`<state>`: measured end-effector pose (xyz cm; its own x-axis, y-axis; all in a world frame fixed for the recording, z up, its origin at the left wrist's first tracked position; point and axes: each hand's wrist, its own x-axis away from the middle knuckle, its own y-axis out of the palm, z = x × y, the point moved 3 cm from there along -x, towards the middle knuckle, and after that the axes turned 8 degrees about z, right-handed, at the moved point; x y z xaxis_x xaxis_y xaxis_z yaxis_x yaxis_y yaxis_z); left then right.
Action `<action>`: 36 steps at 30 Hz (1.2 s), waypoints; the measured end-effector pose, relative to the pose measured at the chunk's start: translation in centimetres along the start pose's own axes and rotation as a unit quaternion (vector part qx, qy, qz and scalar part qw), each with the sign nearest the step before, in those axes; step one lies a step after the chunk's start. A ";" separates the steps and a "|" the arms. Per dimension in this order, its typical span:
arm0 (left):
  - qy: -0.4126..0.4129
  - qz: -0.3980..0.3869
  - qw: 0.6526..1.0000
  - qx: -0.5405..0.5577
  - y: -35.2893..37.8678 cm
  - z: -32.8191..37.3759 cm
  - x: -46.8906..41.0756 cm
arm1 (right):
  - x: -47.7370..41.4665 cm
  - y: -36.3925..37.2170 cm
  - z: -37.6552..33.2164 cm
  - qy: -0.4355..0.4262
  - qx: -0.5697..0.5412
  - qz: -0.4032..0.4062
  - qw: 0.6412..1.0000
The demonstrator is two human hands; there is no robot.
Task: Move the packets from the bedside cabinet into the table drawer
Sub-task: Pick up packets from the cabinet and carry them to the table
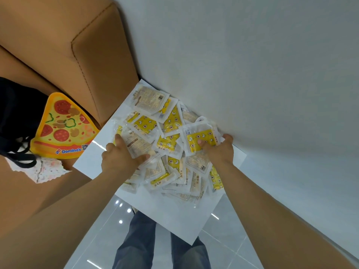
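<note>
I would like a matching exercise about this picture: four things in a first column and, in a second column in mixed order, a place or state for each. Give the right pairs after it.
Column one
1. left hand
2. right hand
3. pizza-slice pouch
4. cabinet top

Column two
A. white, under the pile of packets
B. holds a yellow starred packet
C. beside the black fabric
D. grips a pale packet with brown print

Pairs: 1-D, 2-B, 3-C, 4-A

Packets (169, 144) atop cabinet (174, 220), pizza pouch (64, 129) to the left
</note>
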<state>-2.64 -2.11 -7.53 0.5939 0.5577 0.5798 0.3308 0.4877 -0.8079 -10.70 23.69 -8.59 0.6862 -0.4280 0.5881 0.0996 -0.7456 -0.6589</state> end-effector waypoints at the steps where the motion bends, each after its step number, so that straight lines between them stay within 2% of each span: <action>1: -0.005 0.000 1.000 0.004 0.0 0.0 -0.2 | -0.1 0.0 0.0 0.015 -0.005 -0.003 1.000; 7: -0.067 -0.026 0.995 0.069 -0.5 -0.6 -0.9 | -0.2 -0.2 -0.2 0.049 0.008 -0.044 0.998; 11: -0.063 -0.018 0.992 0.107 -1.0 -0.2 -0.6 | 0.2 -0.3 -0.2 0.046 -0.022 -0.030 0.998; 18: -0.078 -0.036 0.983 0.163 -0.8 -0.5 -0.6 | 1.3 0.1 -0.7 0.020 -0.020 -0.068 0.997; 24: -0.071 -0.028 0.976 0.206 -0.8 -1.2 -0.7 | 2.4 -0.1 -1.1 0.026 -0.083 -0.066 0.994; 27: -0.084 -0.048 0.961 0.259 -1.4 -1.3 -0.2 | 3.2 -0.3 -1.3 0.031 -0.105 -0.077 0.991; 31: -0.096 -0.113 0.941 0.306 -1.4 -1.5 0.7 | 4.6 -1.0 -1.5 0.020 -0.116 -0.078 0.990; 36: -0.158 -0.163 0.893 0.388 0.1 -2.4 1.1 | 5.5 -0.9 -1.3 0.015 -0.100 -0.090 0.991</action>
<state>-0.18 -3.07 -7.24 0.2815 0.4023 0.8711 -0.2318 0.9095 -0.3452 -7.92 21.31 -4.16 0.6488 -0.2912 0.7030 0.0723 -0.8961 -0.4379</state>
